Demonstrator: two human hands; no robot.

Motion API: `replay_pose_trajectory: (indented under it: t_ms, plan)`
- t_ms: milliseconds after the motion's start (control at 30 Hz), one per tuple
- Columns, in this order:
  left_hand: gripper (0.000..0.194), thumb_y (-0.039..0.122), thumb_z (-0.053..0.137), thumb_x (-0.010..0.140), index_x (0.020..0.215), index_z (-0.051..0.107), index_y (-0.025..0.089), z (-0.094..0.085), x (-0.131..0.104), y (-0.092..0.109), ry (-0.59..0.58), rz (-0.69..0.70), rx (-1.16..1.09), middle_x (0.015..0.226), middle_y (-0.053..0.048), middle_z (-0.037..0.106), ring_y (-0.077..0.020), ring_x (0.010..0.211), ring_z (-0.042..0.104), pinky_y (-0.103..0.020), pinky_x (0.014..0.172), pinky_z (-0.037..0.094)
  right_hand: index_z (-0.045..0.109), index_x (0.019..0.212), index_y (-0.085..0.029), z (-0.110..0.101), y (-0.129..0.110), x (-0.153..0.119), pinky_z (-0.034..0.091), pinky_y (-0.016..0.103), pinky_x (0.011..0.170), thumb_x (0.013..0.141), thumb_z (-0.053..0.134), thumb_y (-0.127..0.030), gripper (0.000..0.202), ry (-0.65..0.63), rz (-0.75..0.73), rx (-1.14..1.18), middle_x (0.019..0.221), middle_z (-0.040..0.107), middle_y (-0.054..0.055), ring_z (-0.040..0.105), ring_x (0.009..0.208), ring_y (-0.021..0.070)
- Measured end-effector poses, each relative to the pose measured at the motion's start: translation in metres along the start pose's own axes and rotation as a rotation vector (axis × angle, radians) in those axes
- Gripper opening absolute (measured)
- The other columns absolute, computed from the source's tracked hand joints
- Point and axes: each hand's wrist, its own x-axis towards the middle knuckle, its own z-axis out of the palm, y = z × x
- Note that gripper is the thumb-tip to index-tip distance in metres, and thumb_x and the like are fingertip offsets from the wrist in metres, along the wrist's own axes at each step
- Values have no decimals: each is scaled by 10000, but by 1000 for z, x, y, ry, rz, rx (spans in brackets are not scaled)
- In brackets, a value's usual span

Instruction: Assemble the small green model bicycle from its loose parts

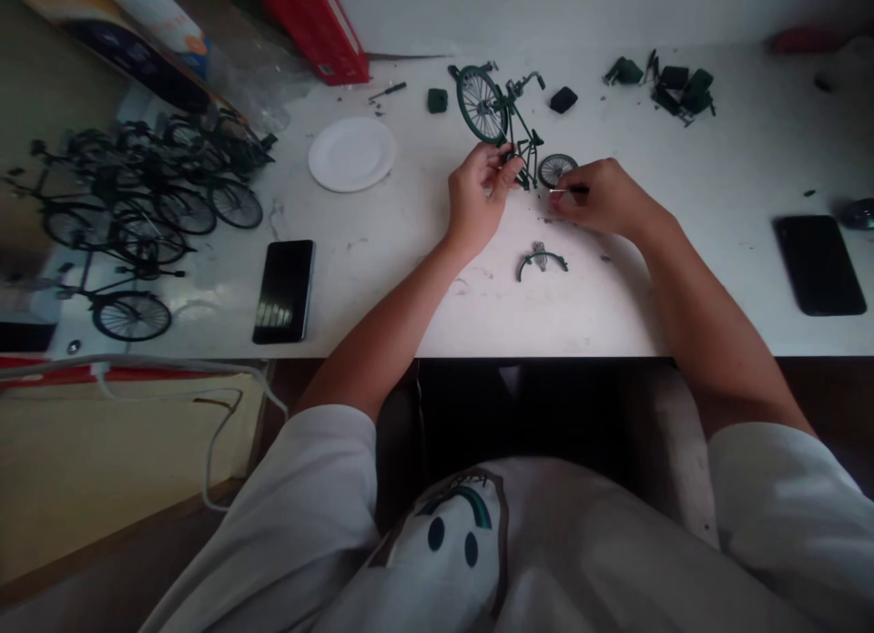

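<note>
A dark green model bicycle [524, 139] lies on the white table with its large spoked front wheel pointing away. My left hand [482, 182] is closed around the rear part of its frame. In my right hand [601, 196], a small screwdriver [579, 188] with a black handle is pinched, its thin metal shaft pointing left toward the frame. A loose spoked wheel [558, 169] rests just beyond my right fingers, apart from the frame. Nearer the table edge is a curved green mudguard [544, 260] with a small metal rack-like piece. Where the screwdriver's tip ends is too small to make out.
Several model bicycles [150, 187] stand crowded at the left. A phone [284, 291], a white plate [351, 154], another screwdriver [388, 92] and a red box [320, 27] are around. Dark green parts [683, 91] lie back right; a black phone-like slab [819, 265] sits far right.
</note>
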Motion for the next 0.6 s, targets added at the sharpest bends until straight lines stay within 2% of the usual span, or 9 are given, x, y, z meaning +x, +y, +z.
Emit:
replay_pose_trajectory:
  t_ms: [200, 333, 467, 600]
  plan:
    - [576, 733, 448, 1143, 1501, 631, 321, 1, -2, -7, -24, -12, -5, 1357, -80, 786, -139, 1036, 837, -277, 938, 729, 820, 921, -252, 0, -1, -1, 446, 402, 724, 889, 820, -564, 314, -75, -22, 80, 688, 586, 16, 494, 704, 211]
    - [578, 743, 486, 1132, 1485, 632, 309, 3, -3, -16, -15, -35, -17, 1342, -81, 786, -137, 998, 846, -267, 910, 726, 803, 895, -248, 3, 0, 0, 431, 380, 704, 884, 835, -586, 339, -74, -24, 100, 701, 605, 10, 496, 699, 192]
    - [583, 766, 536, 1104, 1434, 658, 302, 4, -2, -20, 29, -64, -28, 1335, -87, 806, -132, 951, 846, -251, 854, 728, 783, 875, -258, 6, 4, 1, 428, 383, 696, 911, 804, -599, 343, -65, -32, 77, 684, 585, 2, 475, 676, 187]
    - [550, 749, 516, 1121, 1413, 646, 301, 5, -3, -27, 34, -34, -8, 1354, -86, 808, -127, 943, 846, -248, 840, 727, 780, 871, -271, 3, 4, 2, 435, 419, 724, 983, 700, -581, 339, 20, -10, 21, 688, 591, 24, 455, 684, 211]
